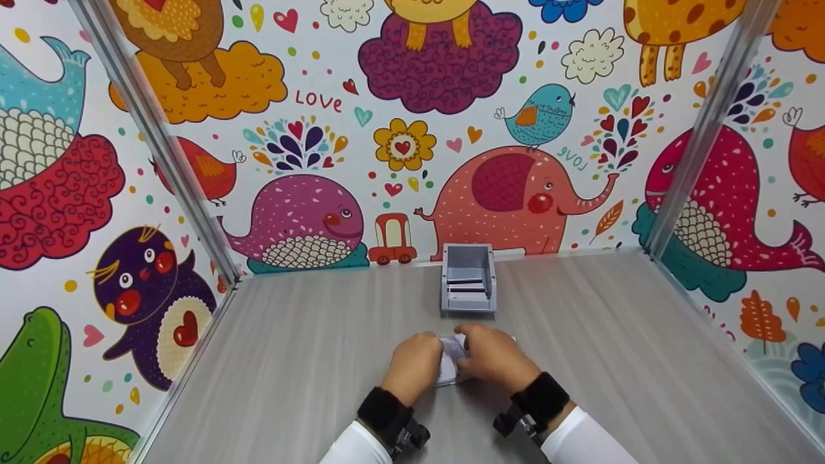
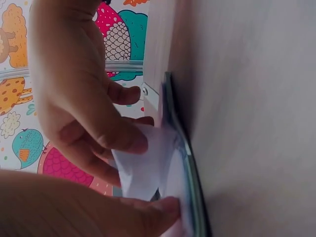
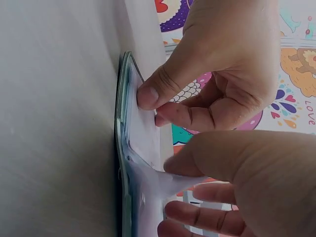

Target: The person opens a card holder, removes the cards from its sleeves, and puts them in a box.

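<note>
White sleeves (image 1: 590,441) reach toward an opened clear-pocket booklet (image 1: 449,372), long axis left to right on the counter (image 1: 303,361). My left grip (image 1: 414,364) and right grip (image 1: 499,356) pinch its pages (image 3: 144,126), hiding much of it from above.

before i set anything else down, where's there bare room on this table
Bare tabletop stretches left of the left hand to the left wall, and right of the right hand to the right wall. The middle is crowded: both hands are at the plastic-sleeved booklet, with the grey bin just beyond, leaving only a narrow strip between.
</note>
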{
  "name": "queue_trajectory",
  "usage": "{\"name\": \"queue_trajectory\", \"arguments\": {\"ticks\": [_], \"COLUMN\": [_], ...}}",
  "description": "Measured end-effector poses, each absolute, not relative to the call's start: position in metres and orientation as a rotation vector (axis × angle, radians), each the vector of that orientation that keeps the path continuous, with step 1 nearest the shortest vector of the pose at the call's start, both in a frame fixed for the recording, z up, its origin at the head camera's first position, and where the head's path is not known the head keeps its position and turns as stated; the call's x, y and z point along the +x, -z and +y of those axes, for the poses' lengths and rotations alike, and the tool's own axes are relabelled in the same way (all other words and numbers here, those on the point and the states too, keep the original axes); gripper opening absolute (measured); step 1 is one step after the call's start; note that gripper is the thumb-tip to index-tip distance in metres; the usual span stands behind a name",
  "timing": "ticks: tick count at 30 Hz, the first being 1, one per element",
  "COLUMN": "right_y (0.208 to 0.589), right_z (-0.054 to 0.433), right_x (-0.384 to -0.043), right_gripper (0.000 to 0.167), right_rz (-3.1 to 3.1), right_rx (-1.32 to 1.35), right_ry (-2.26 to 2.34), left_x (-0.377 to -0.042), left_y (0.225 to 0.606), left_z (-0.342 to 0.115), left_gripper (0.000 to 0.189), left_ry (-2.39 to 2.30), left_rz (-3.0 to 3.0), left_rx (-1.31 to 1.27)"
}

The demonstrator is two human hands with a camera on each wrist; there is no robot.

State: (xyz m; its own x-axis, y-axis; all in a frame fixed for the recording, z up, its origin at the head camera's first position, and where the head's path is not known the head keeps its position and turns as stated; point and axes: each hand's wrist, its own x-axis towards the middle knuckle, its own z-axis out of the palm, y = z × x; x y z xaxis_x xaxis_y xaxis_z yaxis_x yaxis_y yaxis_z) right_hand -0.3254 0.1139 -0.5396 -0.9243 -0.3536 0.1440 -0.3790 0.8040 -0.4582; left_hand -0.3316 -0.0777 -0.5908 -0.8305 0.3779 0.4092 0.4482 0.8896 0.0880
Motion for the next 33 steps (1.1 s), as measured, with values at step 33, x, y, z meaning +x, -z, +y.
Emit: {"name": "queue_trajectory", "arguments": {"ticks": [33], "right_y": [0.543], "right_z": [0.117], "right_x": [-0.336], "right_gripper": [0.032], "right_rz": [-2.927], "right_rx": [0.295], "right_ry": [-0.979], "left_x": [-0.3], "left_y": [0.535], "left_z": [-0.078], "left_gripper": [0.028], "left_ry": [0.253], "left_rz": [-2.914], "left_rx": [-0.468]}}
